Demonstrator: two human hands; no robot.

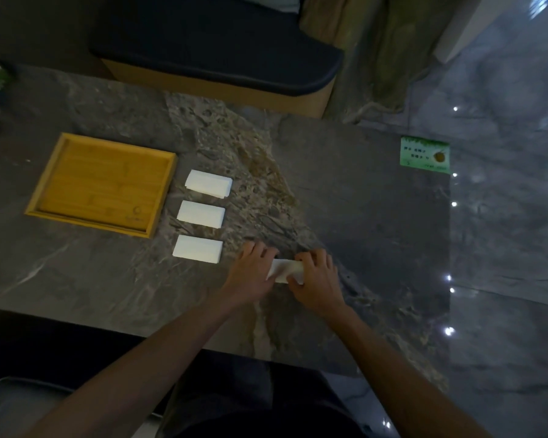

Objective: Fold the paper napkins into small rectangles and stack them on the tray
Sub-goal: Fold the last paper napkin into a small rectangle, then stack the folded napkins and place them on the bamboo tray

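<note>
A white paper napkin [284,271] is being pressed and creased on the grey marbled stone table [361,216] between both hands. The fingers of the right hand [317,279] are being curled over the napkin's right end, pinching it; those of the left hand [254,270] are being laid over its left end, fairly straight, though their tips are hard to make out.

Just left of the hands, three folded white napkin rectangles [200,213] are being kept in a column on the table, apart from one another. Beside them, the square bamboo tray [159,197] is being left bare, so no stacking is judged done; the fourth fold seems under way and all the stacking remains.

How many folds the held napkin has cannot be told, as it is mostly being covered by the hands. A green printed card [424,154] near the far right corner is too blurred to read, and objects at the left edge are being cut off.
</note>
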